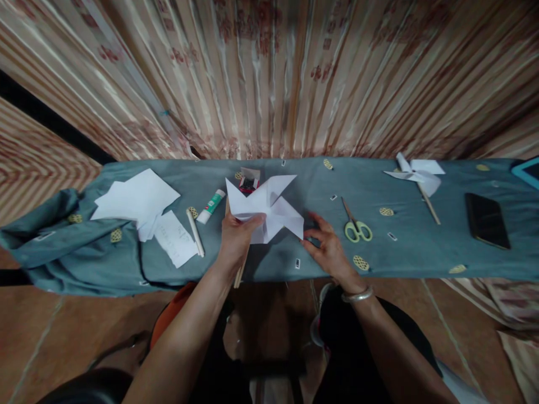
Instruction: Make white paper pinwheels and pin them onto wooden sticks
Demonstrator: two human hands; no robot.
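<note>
A white paper pinwheel point(273, 210) is held above the cloth-covered table. My left hand point(238, 235) grips it from the left, the thumb on top of the paper. My right hand point(326, 244) is at the pinwheel's right blade, fingers apart and curved, a fingertip at the blade's lower corner. Thin wooden sticks point(240, 275) show below my left hand. Just behind the pinwheel sits a small open red box point(249, 182) with dark contents. A green and white glue stick point(211, 206) lies to the left of the pinwheel.
White paper sheets point(143, 196), a written note point(174, 238) and a white pen point(195, 233) lie left. Green-handled scissors point(357, 229), another pinwheel on a stick point(421, 175), a dark phone point(487, 220) and a blue-edged object point(526, 170) lie right. A curtain hangs behind the table.
</note>
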